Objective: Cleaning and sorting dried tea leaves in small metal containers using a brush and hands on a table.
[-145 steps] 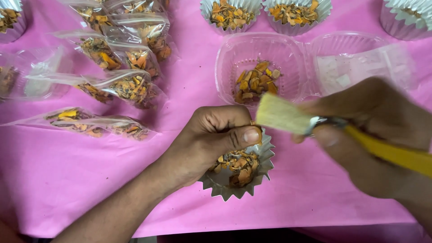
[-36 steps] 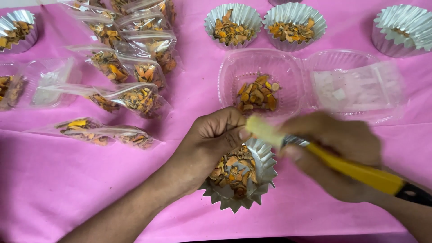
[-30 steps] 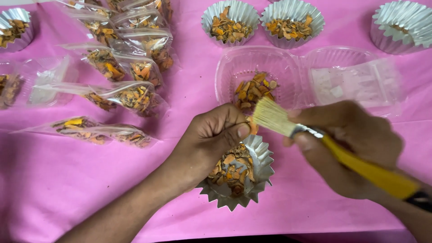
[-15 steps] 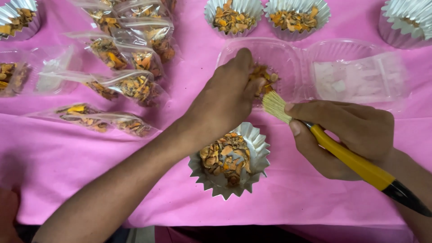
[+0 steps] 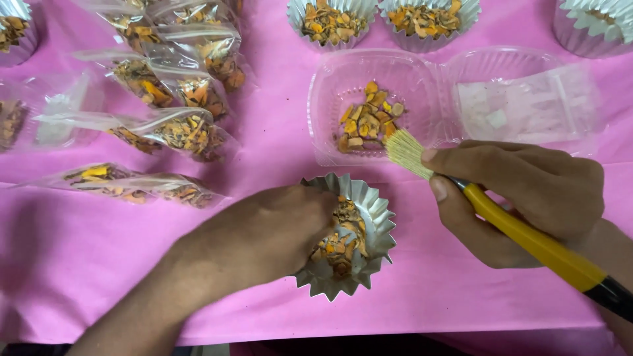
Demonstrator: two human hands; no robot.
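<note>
My left hand [image 5: 264, 237] rests on the left side of a fluted foil cup [image 5: 379, 227] filled with orange-brown dried pieces [image 5: 343, 240], fingers curled over its rim. My right hand [image 5: 521, 198] grips a brush with a yellow handle [image 5: 534, 240]; its pale bristles [image 5: 405, 153] point up-left, at the near edge of a clear plastic clamshell box [image 5: 330, 86]. A small pile of orange pieces [image 5: 366, 125] lies in the box's left half. The box's lid half [image 5: 521, 99] lies open to the right.
Several clear plastic bags of the same dried pieces [image 5: 178, 86] lie at the left on the pink cloth [image 5: 99, 264]. More foil cups stand along the far edge: two filled [image 5: 330, 23] [image 5: 425, 23], one at the right [image 5: 593, 26], one at the left [image 5: 16, 33].
My left hand has come back from the clamshell box to the foil cup. The brush has stayed near the box's near edge, shifting a little.
</note>
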